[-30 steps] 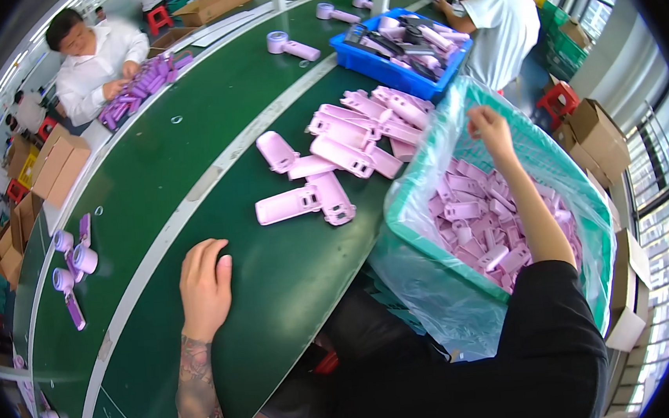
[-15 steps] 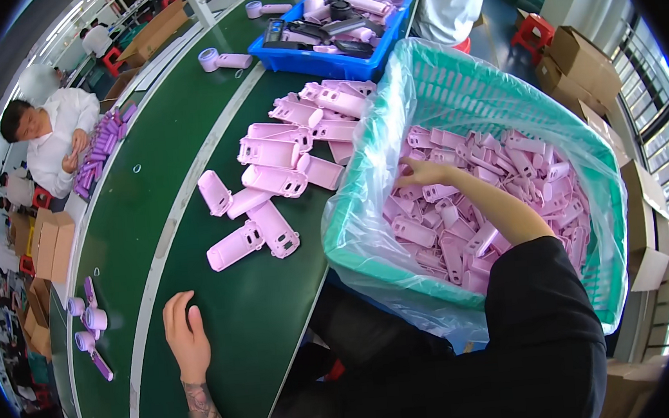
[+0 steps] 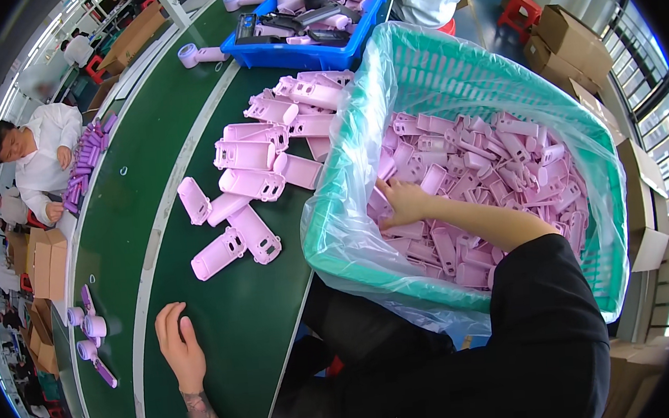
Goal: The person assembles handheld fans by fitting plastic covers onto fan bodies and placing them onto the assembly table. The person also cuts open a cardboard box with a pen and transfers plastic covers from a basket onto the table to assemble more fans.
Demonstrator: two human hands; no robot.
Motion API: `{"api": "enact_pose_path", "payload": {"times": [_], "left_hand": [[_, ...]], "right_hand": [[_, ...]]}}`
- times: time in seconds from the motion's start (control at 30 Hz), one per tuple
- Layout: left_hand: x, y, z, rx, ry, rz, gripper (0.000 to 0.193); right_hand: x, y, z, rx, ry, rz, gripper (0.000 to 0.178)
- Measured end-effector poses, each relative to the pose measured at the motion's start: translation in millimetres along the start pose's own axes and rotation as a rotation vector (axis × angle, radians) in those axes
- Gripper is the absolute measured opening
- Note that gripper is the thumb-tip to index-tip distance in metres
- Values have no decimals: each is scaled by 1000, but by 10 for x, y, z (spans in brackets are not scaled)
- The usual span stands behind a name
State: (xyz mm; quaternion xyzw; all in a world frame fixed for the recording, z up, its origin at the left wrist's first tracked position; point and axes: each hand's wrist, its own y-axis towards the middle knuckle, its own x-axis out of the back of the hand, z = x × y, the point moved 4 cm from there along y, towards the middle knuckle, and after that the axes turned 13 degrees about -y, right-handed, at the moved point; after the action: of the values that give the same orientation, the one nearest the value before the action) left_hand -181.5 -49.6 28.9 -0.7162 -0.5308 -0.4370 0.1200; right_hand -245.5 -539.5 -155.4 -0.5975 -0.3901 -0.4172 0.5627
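Note:
My right hand (image 3: 405,202) is inside the green basket (image 3: 322,233), which is lined with clear plastic. Its thumb and fingers are spread over the pink plastic shells (image 3: 457,164) near the basket's left side, and the fingertips are partly hidden among them. Over the green belt table (image 3: 225,312), my left hand (image 3: 180,343) rests with loosely bent fingers and nothing in it. Beyond this hand lies a loose pile of pink shells (image 3: 252,182), long and hollow with small cutouts at one end; the closest one (image 3: 219,254) is on its side.
A blue bin (image 3: 291,54) of pink and black parts stands at the far end of the pile. Handheld purple devices (image 3: 92,326) lie at the table's left, another (image 3: 198,55) near the bin. Across the table, a person (image 3: 43,153) sits by purple parts. Cardboard boxes (image 3: 573,45) stand at right.
My right hand has moved left and nearer within the basket, its thumb now parted from the fingers. My left hand has barely shifted. The whole view has turned slightly.

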Motion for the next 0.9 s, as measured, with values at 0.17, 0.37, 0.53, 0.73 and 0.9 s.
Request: {"api": "enact_pose_path", "payload": {"times": [0.17, 0.37, 0.53, 0.73, 0.9], "left_hand": [[18, 11, 17, -7, 12, -1, 23], [51, 58, -11, -45, 1, -18, 23], [25, -26, -31, -46, 1, -11, 22], [100, -12, 55, -74, -6, -36, 22], [75, 31, 12, -115, -26, -64, 21]], "right_hand": [[44, 116, -35, -75, 87, 42, 114], [14, 177, -136, -168, 217, 64, 106], [-280, 104, -407, -122, 356, -145, 98], [603, -267, -573, -162, 867, -197, 83], [1638, -859, -788, -186, 1189, -574, 71]]}}
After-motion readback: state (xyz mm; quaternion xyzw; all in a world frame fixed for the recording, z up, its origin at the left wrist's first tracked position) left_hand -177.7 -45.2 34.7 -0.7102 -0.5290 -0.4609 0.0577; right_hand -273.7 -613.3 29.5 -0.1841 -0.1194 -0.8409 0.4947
